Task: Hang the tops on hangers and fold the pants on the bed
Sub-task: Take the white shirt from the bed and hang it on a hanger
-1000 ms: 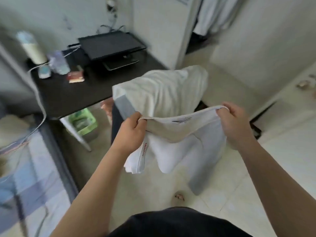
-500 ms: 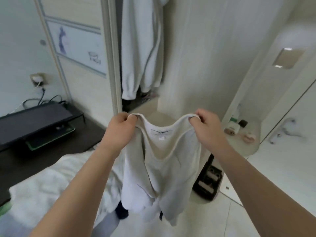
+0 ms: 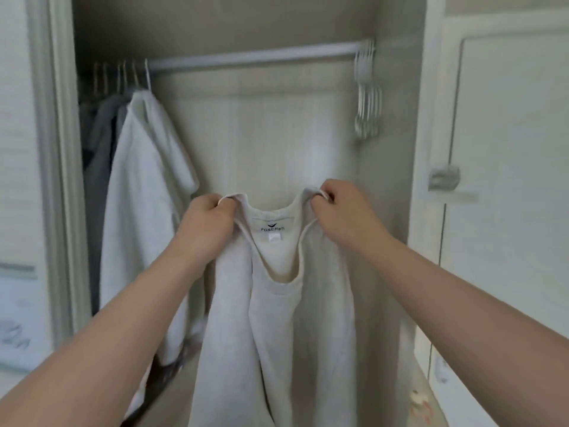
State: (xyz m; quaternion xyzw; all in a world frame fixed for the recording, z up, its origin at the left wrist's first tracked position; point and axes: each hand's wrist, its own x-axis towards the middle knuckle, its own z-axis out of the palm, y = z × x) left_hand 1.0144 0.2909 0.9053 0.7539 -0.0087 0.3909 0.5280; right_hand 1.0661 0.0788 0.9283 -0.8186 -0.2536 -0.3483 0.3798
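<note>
A white sleeveless top (image 3: 277, 334) hangs in front of me, its neck label facing me. My left hand (image 3: 204, 229) grips its left shoulder strap and my right hand (image 3: 341, 217) pinches its right strap, so the top is stretched between them. Both hands are raised before an open wardrobe. Across the wardrobe's top runs a metal rail (image 3: 255, 57). A bunch of empty white hangers (image 3: 368, 97) hangs at the rail's right end, above my right hand.
At the rail's left end hang a white garment (image 3: 144, 192) and grey clothes (image 3: 98, 155) on hangers. A wardrobe door (image 3: 505, 180) with a handle (image 3: 443, 177) stands to the right. The left door frame (image 3: 58, 180) borders the opening.
My view has swung up from the desk and floor to the open wardrobe. Both hands have kept their grip on the top and lifted it toward the rail.
</note>
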